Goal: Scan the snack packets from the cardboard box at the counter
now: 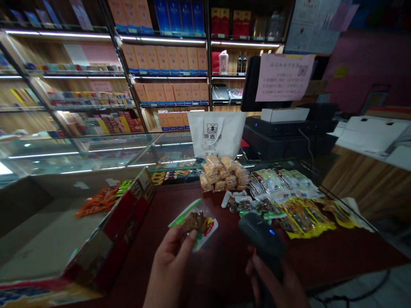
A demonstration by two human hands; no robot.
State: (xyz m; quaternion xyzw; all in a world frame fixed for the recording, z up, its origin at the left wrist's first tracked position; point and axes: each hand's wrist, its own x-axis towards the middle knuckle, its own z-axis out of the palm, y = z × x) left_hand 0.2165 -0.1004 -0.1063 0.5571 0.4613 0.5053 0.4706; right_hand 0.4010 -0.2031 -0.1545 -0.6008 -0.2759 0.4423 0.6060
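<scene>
This is a small shop, seen from the counter. Lit wall shelves [163, 64] carry rows of boxed goods, and glass display cases [96, 154] run below them. A till with a monitor [257, 85] stands on the right with a pink notice [284, 77] taped to it. Packaged snacks [276, 196] lie spread on the dark red countertop [321, 252] beside a white paper carrier bag [215, 133].

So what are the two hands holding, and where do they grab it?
The left hand pinches a small clear snack packet with green and red edges by its lower edge. The right hand grips a dark handheld scanner by its handle.
</scene>
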